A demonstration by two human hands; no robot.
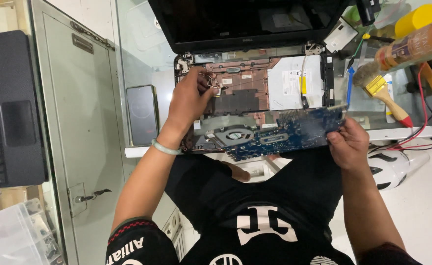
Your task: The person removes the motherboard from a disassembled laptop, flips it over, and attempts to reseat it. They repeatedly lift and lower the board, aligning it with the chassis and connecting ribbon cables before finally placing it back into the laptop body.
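Observation:
An opened black laptop (255,29) lies on a glass-topped bench, its screen tilted back and its base stripped to the copper-coloured inner frame (245,83). A blue motherboard (294,132) with a fan and heat pipe (233,135) is lifted at the front of the base. My right hand (348,142) grips the board's right end. My left hand (189,100), with a pale green bangle on the wrist, reaches into the base and pinches thin wires (213,83) near the left hinge. A silver optical drive (294,81) sits in the right half of the base.
A dark phone (142,115) lies left of the laptop. A wooden-handled brush (382,91), a yellow-capped bottle (412,39) and red cables (424,127) crowd the right side. Another laptop's keyboard (7,108) sits far left, beside a grey metal cabinet door (74,127).

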